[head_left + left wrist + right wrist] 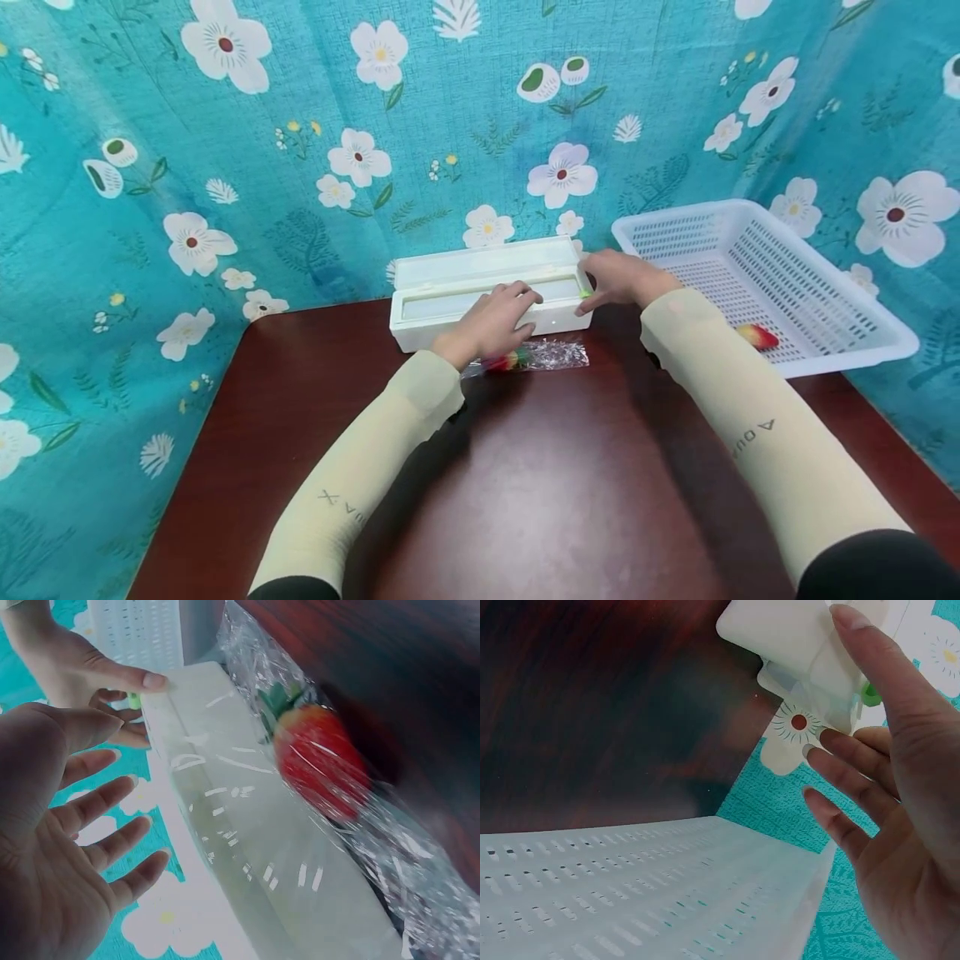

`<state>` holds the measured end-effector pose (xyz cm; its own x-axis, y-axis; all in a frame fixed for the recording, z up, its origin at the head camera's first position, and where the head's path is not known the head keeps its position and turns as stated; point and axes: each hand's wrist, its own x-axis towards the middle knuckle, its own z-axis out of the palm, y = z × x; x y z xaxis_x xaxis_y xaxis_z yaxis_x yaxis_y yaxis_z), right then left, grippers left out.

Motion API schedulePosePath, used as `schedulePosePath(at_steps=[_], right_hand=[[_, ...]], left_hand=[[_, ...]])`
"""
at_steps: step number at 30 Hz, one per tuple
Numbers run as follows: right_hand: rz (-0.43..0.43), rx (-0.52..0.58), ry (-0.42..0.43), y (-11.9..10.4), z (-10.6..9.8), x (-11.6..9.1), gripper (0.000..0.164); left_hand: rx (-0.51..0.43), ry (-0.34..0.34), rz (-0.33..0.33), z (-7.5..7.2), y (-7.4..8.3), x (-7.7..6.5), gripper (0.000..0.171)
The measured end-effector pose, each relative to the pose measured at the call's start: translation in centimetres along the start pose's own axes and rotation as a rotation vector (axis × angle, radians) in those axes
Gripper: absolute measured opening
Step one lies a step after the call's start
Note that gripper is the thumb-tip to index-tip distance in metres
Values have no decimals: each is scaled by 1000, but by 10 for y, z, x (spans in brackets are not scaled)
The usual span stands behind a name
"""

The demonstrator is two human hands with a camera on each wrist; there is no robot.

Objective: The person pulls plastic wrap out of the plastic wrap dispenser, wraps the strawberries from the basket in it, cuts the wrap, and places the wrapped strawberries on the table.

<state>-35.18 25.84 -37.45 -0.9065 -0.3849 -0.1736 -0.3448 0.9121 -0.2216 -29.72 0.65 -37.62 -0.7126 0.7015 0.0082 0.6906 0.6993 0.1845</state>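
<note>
A long white cling film box [427, 333] stands at the table's back with its lid [487, 258] raised. My right hand [618, 279] grips its right end, thumb on the front edge, fingers behind. A small green piece [871, 694] shows beside those fingers. My left hand [495, 321] hovers over the box's front side, its fingers spread and holding nothing in the left wrist view. Before the box lies a red strawberry [319, 761] with green leaves, under clear crinkled film [420, 855]. In the head view my left hand partly hides this strawberry.
A white slotted plastic basket [847, 304] stands at the right, close to my right forearm. One red and yellow strawberry [759, 336] lies in it. Behind the dark red table [570, 475] hangs a teal flowered cloth [450, 100].
</note>
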Motion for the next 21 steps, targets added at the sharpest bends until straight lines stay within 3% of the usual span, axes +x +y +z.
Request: schedulePosePath(at_steps=[6,15,21], right_hand=[[-35,-19,40,8,6,0,46],[-24,-53,75,9,10,0,45],[-36,-47,91,12,12,0,41]], left_hand=[[27,13,60,-2,13,23,41],[159,-149,83,10,29,48,61],[196,-144,89,22,31,59,64]])
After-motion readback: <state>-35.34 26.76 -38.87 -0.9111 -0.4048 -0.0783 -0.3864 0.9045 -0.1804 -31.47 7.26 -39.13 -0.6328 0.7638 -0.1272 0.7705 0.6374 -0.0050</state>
